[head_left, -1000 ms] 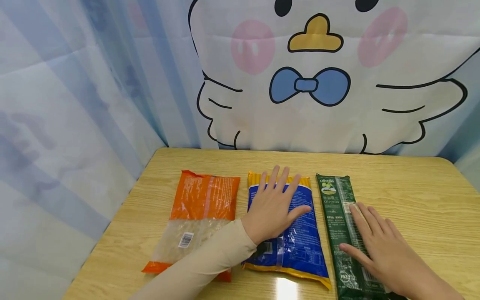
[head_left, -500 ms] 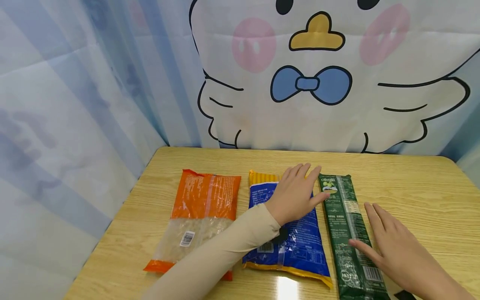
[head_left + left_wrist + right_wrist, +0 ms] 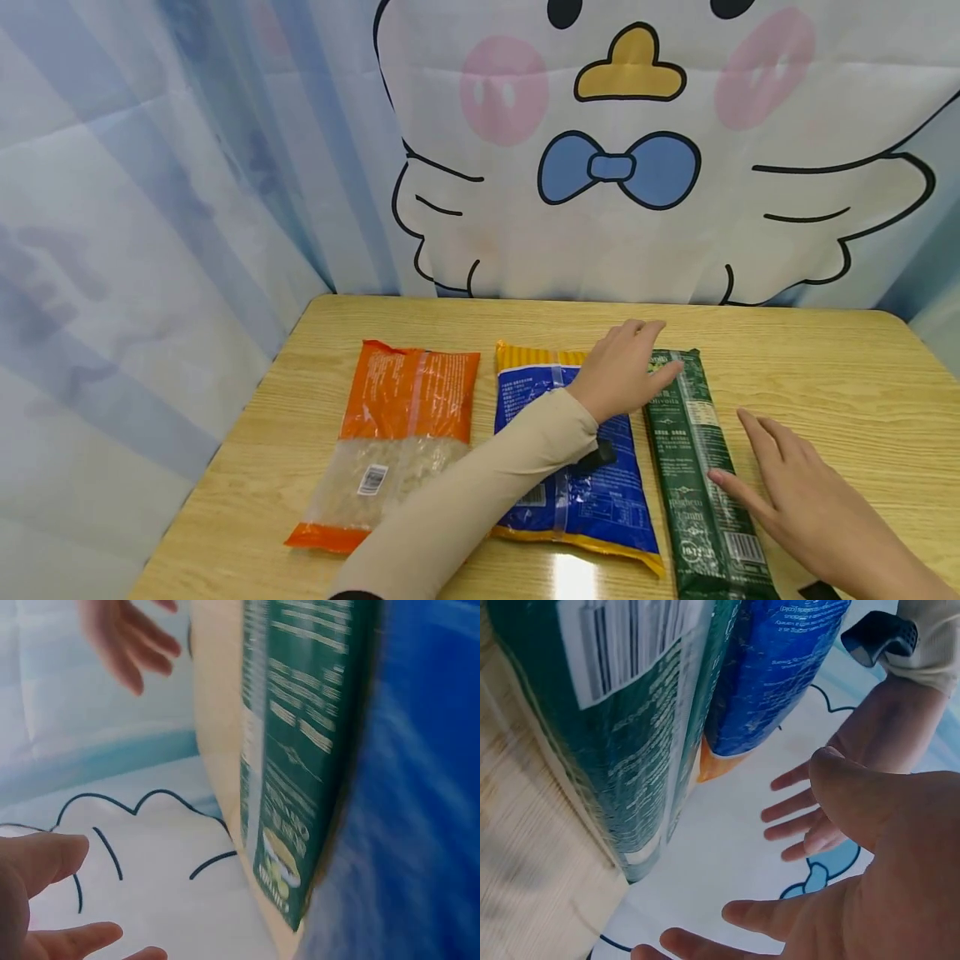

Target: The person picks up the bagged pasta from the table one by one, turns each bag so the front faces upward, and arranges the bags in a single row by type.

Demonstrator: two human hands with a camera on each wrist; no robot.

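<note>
My left hand (image 3: pixel 621 373), in a beige sleeve, is above the upper right part of a blue bag (image 3: pixel 600 492) with yellow ends. Its fingers reach over the top of a green spaghetti packet (image 3: pixel 693 483) and hold nothing. In the left wrist view, space shows between that hand's thumb and fingers. On the packet's right side hovers my right hand (image 3: pixel 817 496), fingers loosely extended, thumb over the packet's edge. The right wrist view shows a gap between the right hand (image 3: pixel 840 892) and the green packet (image 3: pixel 630 742). The blue bag is partly hidden by the left arm.
An orange and clear bag (image 3: pixel 416 392) of pale contents lies at the left, partly behind the left forearm. All three packages rest on a wooden table (image 3: pixel 847 367). A curtain (image 3: pixel 615 242) with a cartoon figure hangs behind its far edge.
My left hand has moved right, from the middle of the blue bag's top to the green packet's top. My right hand has shifted slightly right, its fingers coming off the green packet.
</note>
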